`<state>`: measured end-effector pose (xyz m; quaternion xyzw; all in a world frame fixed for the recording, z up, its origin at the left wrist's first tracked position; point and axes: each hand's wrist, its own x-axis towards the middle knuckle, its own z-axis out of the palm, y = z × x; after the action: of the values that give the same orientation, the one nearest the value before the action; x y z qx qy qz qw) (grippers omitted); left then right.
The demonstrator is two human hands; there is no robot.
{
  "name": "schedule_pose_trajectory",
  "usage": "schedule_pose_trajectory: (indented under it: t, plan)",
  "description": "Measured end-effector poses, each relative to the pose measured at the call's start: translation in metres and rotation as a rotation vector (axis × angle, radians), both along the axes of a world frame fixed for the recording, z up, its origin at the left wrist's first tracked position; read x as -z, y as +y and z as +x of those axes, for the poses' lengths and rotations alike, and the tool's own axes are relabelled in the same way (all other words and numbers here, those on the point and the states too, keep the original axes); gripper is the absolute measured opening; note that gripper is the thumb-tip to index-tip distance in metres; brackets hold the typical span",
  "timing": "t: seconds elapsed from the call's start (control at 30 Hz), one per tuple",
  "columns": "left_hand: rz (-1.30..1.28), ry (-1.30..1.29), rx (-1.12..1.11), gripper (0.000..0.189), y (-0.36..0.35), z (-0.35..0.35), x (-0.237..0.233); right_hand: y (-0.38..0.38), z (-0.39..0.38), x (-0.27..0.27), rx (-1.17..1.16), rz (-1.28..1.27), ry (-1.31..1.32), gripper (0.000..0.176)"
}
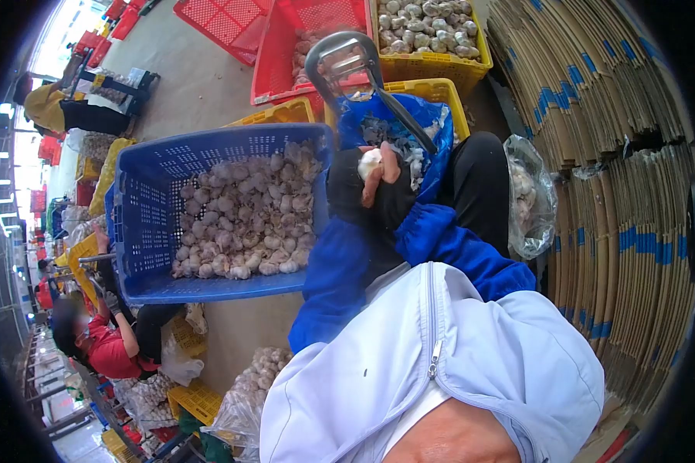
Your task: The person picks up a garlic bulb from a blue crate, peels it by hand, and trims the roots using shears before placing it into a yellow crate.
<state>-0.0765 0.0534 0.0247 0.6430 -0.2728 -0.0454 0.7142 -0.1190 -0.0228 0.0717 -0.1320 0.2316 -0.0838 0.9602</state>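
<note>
Both my hands are together over my lap, in dark fingerless gloves with blue sleeves. A white garlic bulb [370, 163] sits between them. My left hand [350, 176] is closed around its left side. The bare fingers of my right hand [389, 171] are bent against the bulb from the right; part of their grip is hidden. Just beyond the hands, a blue plastic bag [439, 163] holds loose garlic skins [394, 135]. A grey looped metal frame [374, 65] rises over the bag. To the left, a blue crate [150, 201] holds many garlic bulbs [243, 212].
Ahead stand a red crate [266, 73] and a yellow crate [432, 68] with garlic. Flattened cardboard boxes [618, 224] are stacked at right, beside a clear bag of garlic [529, 197]. A person in red [116, 347] sits at left; another person [46, 106] stands farther back.
</note>
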Motion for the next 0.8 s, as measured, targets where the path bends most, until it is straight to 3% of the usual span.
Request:
schedule_pose_trajectory:
  t: [0.03,0.07,0.13,0.2,0.27,0.33,0.4,0.47,0.5,0.53,0.57,0.6,0.67,0.7,0.77,0.8]
  plan:
    - [0.154,-0.198,-0.088,0.021,-0.001,0.002,0.004,-0.003,-0.001,0.002,-0.053,-0.006,-0.007,0.036]
    - [0.135,-0.25,-0.113,0.023,-0.001,0.005,0.01,-0.008,-0.002,0.005,-0.121,-0.02,-0.023,0.038]
    - [-0.026,-0.013,0.005,0.03,0.004,0.004,0.018,-0.02,-0.001,0.041,-0.348,-0.18,-0.114,0.047]
    - [-0.31,0.571,0.283,0.039,0.01,-0.005,0.002,-0.029,0.003,0.067,-0.499,-0.219,-0.223,0.048]
    - [-0.349,0.604,0.273,0.048,0.008,-0.005,0.006,-0.033,0.007,0.085,-0.405,-0.874,-0.098,0.043]
    - [-0.393,0.672,0.325,0.049,0.016,0.002,0.014,-0.037,0.006,0.081,-0.173,-1.104,0.003,0.04]
    - [-0.445,0.787,0.447,0.044,0.032,0.008,0.027,-0.035,0.0,0.043,0.016,-0.896,-0.066,0.04]
    - [-0.113,0.848,0.059,0.04,0.018,0.005,0.041,-0.021,-0.01,0.022,-0.068,-0.644,-0.193,0.038]
    - [-0.04,0.798,-0.024,0.039,0.013,0.003,0.045,-0.014,-0.014,0.016,-0.132,-0.563,-0.233,0.037]
    - [0.038,0.752,-0.107,0.038,0.008,0.001,0.045,-0.006,-0.008,0.035,-0.07,-0.692,-0.214,0.036]
    - [0.019,0.64,-0.087,0.035,0.006,-0.006,0.036,-0.002,-0.006,0.021,-0.007,-0.82,-0.192,0.037]
    - [-0.003,0.529,-0.069,0.032,0.006,-0.015,0.025,-0.009,-0.023,0.002,-0.194,-0.534,-0.054,0.034]
    - [-0.039,0.308,-0.038,0.028,0.008,-0.031,0.002,-0.017,-0.025,0.023,-0.271,-0.285,-0.163,0.037]
    - [-0.041,0.386,0.0,0.029,0.011,-0.035,-0.007,-0.018,-0.025,0.034,-0.307,-0.156,-0.219,0.038]
    - [-0.047,0.538,0.07,0.031,0.015,-0.039,-0.025,-0.01,-0.019,0.031,-0.085,-0.171,0.022,0.043]
    - [-0.027,0.384,0.098,0.034,0.01,-0.041,-0.03,-0.009,-0.018,0.02,0.007,-0.434,0.016,0.042]
